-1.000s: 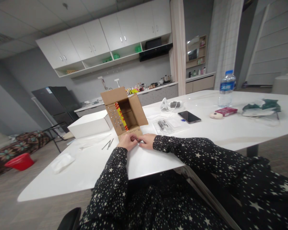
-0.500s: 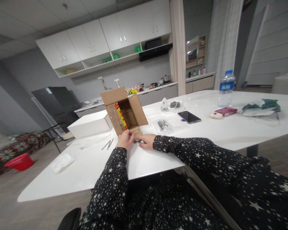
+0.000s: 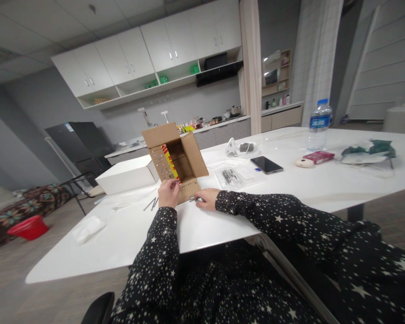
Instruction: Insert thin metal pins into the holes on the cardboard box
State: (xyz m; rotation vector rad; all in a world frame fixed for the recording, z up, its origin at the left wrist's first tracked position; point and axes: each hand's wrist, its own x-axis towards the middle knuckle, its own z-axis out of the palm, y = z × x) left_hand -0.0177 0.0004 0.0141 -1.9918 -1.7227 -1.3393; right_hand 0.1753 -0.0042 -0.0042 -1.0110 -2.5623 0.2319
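Two hands work at the carton (image 3: 196, 155) in the head view, which is the only one. The carton stands open on the table (image 3: 128, 243), its mouth turned toward the person. Its front flap (image 3: 187, 192) slopes down between the hands, and its left flap (image 3: 158, 165) bears rows of small round studs beside a yellow-and-red strip (image 3: 170, 164).

The left hand (image 3: 168, 194) has just shifted. A second ago it met the right hand at the carton's front edge; half a second ago the two had parted; now it is farther left, at the foot of the studded flap. Its fingertips look drawn together, but whether they pinch anything is too small to tell.

The right hand (image 3: 207, 199) has stayed by the carton's front flap, its fingertips at some small metal pieces (image 3: 192, 198). I cannot tell whether it grips them or only rests against them. With the left hand away, these pieces show plainly; my judgement is that the hands now do separate jobs, the right minding the pieces while the left tends the flap.

Left of the carton are a white box (image 3: 124, 174) and, nearer the person, thin metal rods (image 3: 150, 204). Right of it lie a clear bag (image 3: 239, 177) and a phone (image 3: 266, 165).
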